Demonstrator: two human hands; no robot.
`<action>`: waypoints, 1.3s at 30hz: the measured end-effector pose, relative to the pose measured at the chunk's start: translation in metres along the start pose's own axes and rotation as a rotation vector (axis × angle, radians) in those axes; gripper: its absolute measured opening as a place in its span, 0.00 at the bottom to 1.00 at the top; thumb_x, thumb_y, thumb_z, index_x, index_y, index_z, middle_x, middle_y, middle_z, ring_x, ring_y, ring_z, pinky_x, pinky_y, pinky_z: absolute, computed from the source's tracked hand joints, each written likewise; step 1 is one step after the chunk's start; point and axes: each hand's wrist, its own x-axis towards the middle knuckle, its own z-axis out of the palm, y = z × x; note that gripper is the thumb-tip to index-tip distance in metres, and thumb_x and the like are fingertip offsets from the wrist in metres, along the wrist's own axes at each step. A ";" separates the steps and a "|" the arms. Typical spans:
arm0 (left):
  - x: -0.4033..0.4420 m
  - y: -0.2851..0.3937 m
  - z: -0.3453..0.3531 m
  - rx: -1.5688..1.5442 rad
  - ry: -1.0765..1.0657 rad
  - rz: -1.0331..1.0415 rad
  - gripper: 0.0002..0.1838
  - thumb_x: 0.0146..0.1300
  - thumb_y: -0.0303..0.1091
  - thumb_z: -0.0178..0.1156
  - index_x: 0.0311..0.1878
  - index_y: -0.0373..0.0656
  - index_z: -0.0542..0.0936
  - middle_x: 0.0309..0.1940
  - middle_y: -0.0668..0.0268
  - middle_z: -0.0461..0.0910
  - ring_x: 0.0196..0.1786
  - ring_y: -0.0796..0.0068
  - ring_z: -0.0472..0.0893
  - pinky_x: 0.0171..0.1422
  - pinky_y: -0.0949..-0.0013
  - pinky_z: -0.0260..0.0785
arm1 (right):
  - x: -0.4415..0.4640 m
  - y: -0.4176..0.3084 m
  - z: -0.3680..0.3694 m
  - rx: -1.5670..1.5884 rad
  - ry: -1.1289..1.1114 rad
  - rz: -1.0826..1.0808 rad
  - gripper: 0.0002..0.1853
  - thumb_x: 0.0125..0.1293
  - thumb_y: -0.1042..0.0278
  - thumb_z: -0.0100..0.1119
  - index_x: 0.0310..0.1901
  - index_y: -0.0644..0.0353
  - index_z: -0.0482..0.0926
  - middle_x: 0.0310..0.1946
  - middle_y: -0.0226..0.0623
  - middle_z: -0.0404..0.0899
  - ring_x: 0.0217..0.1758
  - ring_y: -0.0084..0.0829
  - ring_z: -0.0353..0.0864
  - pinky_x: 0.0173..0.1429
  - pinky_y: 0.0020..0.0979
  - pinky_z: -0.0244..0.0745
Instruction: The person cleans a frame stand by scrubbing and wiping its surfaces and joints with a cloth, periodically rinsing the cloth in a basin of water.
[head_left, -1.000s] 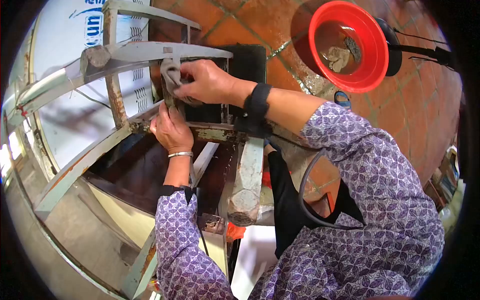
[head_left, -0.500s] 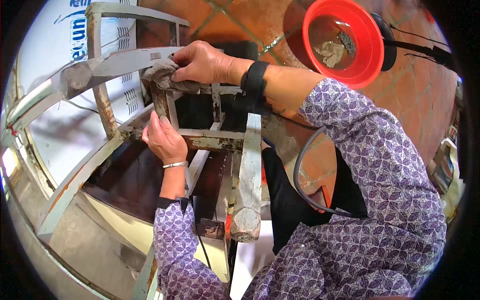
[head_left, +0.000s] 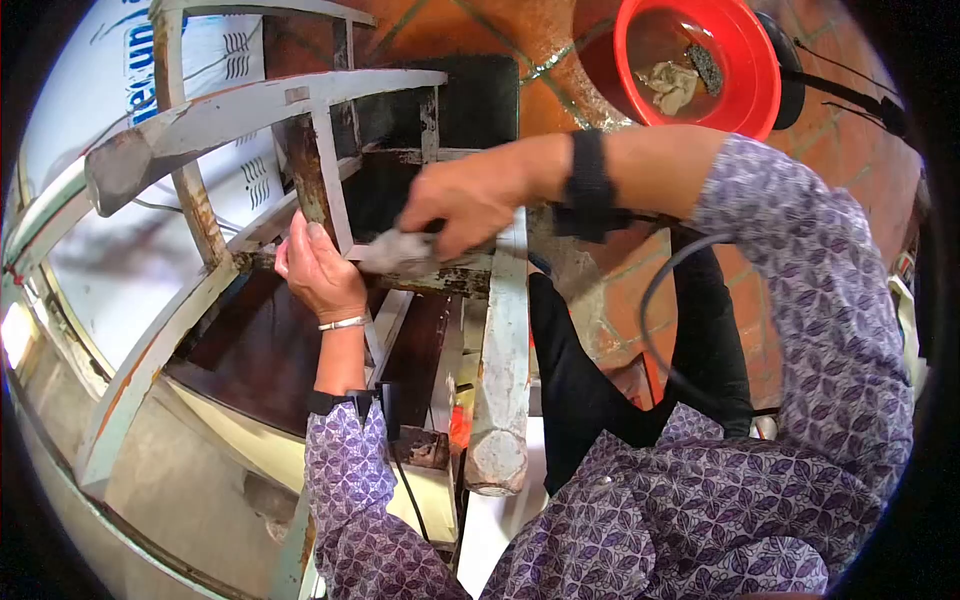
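A worn wooden chair frame (head_left: 245, 105) with chipped pale paint lies tipped in front of me. My left hand (head_left: 322, 270) is closed around one of its dark, peeling posts, close to where it joins a crossbar. In my right hand (head_left: 465, 205), blurred by motion, is a wet-looking grey rag (head_left: 400, 253). The rag touches the crossbar just right of my left hand. Part of the crossbar is hidden behind the rag and fingers.
A red basin (head_left: 765, 70) holding water, a cloth and a dark scrubber stands on the tiled floor (head_left: 640, 290) at upper right. Beneath the chair frame is a dark brown surface (head_left: 270, 350). A white printed sheet (head_left: 100, 250) stands at left.
My right hand has moved the rag down and right, from the upper rail to the lower crossbar. My left hand keeps its hold on the post. The view has shifted slightly.
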 end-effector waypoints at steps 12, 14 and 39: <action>-0.002 0.003 0.002 0.006 0.100 0.075 0.20 0.59 0.35 0.51 0.53 0.35 0.73 0.41 0.54 0.79 0.46 0.54 0.75 0.59 0.56 0.57 | 0.048 0.009 0.025 0.081 0.311 0.022 0.14 0.51 0.71 0.54 0.38 0.69 0.73 0.30 0.58 0.76 0.37 0.56 0.77 0.42 0.43 0.73; -0.003 0.001 0.003 -0.017 0.092 0.072 0.20 0.59 0.36 0.51 0.52 0.35 0.73 0.42 0.53 0.79 0.46 0.54 0.75 0.59 0.56 0.57 | 0.047 0.007 0.018 0.082 0.394 0.057 0.13 0.50 0.71 0.54 0.37 0.69 0.73 0.29 0.57 0.76 0.37 0.55 0.77 0.41 0.43 0.73; -0.001 0.004 0.000 0.117 0.036 0.061 0.21 0.65 0.41 0.49 0.51 0.32 0.71 0.44 0.50 0.77 0.48 0.52 0.74 0.59 0.54 0.57 | 0.058 0.025 -0.087 -0.011 1.156 0.104 0.10 0.54 0.67 0.58 0.33 0.66 0.77 0.26 0.55 0.76 0.31 0.51 0.78 0.37 0.41 0.73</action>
